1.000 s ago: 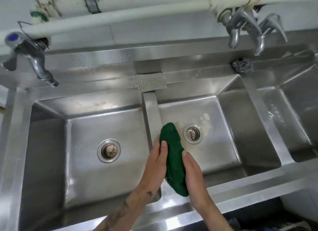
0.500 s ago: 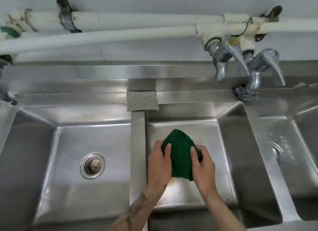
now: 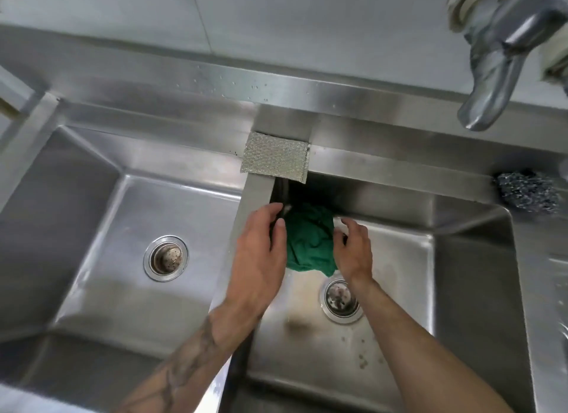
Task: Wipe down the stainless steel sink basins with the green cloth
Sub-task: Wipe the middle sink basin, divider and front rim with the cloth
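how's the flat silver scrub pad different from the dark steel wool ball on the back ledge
Shape: the flat silvery rectangular scouring pad lies as a thin sheet; the dark grey steel wool ball is a rounded tangled lump.
Colour: the pad is pale and glittery, the ball much darker.
Place: the pad sits at the head of the divider, one edge overhanging; the ball sits further right.
Both rest on the sink's back ledge.

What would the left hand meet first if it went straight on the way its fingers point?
Probably the left hand would meet the basin's rear wall, in the dark corner below the silver scouring pad; depth is unclear.
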A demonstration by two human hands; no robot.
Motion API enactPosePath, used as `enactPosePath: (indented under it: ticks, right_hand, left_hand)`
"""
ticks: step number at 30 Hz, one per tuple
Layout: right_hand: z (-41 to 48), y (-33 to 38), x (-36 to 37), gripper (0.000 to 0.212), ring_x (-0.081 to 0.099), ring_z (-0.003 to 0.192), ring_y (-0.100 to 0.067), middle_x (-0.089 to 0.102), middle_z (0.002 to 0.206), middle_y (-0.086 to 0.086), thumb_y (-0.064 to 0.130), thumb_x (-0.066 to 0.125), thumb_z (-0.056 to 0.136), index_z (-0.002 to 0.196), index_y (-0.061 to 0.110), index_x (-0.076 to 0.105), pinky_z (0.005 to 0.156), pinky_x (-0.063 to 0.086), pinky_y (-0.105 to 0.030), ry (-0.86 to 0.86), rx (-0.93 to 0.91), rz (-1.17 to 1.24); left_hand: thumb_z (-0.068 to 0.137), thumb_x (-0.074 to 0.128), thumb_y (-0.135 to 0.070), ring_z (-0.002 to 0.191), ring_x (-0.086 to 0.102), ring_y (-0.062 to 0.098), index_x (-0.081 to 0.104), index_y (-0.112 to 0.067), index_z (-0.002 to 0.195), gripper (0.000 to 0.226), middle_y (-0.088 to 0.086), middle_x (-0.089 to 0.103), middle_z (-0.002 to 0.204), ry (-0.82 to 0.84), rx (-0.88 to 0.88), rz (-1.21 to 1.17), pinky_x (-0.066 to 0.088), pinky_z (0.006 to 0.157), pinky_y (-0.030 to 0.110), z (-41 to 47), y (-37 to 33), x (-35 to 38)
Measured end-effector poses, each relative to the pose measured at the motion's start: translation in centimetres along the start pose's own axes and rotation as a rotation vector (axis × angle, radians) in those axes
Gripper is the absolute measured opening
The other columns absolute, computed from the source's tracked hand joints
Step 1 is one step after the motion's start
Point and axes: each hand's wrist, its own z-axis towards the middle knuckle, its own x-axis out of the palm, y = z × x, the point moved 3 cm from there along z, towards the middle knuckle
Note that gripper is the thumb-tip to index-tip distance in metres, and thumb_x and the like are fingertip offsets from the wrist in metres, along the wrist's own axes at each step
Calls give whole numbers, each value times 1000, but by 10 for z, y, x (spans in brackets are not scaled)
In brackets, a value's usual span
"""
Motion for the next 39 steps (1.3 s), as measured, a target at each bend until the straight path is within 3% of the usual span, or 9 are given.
enactPosePath:
  ticks: [5,10,14,18,23,28,31,35,39]
  right_hand:
    - [-3,5,25,39,51,134,-27,52,147,-5,31,53,106,143,20,58,112,42,-46,25,-427,-306]
    - [13,-4,60,65,38,150,-31,42,162,-9,62,40,100,154,26,48,121,33,-50,124,-736,-608]
    - [27,-15,78,66,47,140,-36,50,151,-14,64,41,100,154,27,47,116,37,-51,10,-710,-609]
    - [0,-6,116,53,48,136,-36,53,147,-15,51,52,103,149,25,55,113,39,-50,-213,-501,-468]
    - [18,-10,87,52,55,123,-36,61,136,-15,54,51,102,134,14,65,105,43,-48,-170,-719,-715]
    - [18,-49,71,53,51,131,-43,53,141,-23,47,56,102,131,3,59,113,41,-53,-344,-315,-421]
    - [9,-25,88,56,46,132,-44,49,144,-26,46,61,100,139,7,56,114,39,-56,-398,-218,-282]
    - [-5,4,115,54,43,132,-41,44,148,-22,58,58,98,143,28,60,113,37,-51,-260,-363,-380]
    - [13,-19,99,44,53,130,-39,53,144,-21,48,49,107,140,23,65,116,40,-50,-268,-546,-496]
  left_hand:
    - [110,45,-28,148,48,34,59,-7,145,44,11,55,156,8,361,593,39,121,48,-1,48,-22]
    - [114,36,-32,161,30,26,45,-8,160,53,6,37,171,37,392,616,39,122,54,-6,67,-17]
    - [114,36,-30,163,25,25,42,-8,161,53,6,34,172,36,395,629,38,124,53,-7,69,-13]
    - [113,36,-27,164,22,26,39,-6,162,53,8,31,173,58,397,667,35,126,51,-6,68,-13]
    - [115,25,-29,165,14,25,28,-8,167,56,6,23,176,122,378,739,29,129,47,-4,74,-10]
    - [115,18,-31,166,9,25,24,-8,168,58,6,17,178,131,356,787,28,130,46,-3,74,-9]
    - [114,12,-33,167,2,22,16,-11,170,60,3,8,179,159,350,816,26,130,45,-3,76,-8]
    - [115,14,-32,167,4,23,20,-10,169,59,4,11,179,156,357,791,28,130,46,-3,76,-9]
    - [115,16,-32,166,7,24,24,-8,168,59,6,15,178,151,362,775,30,129,48,-3,74,-10]
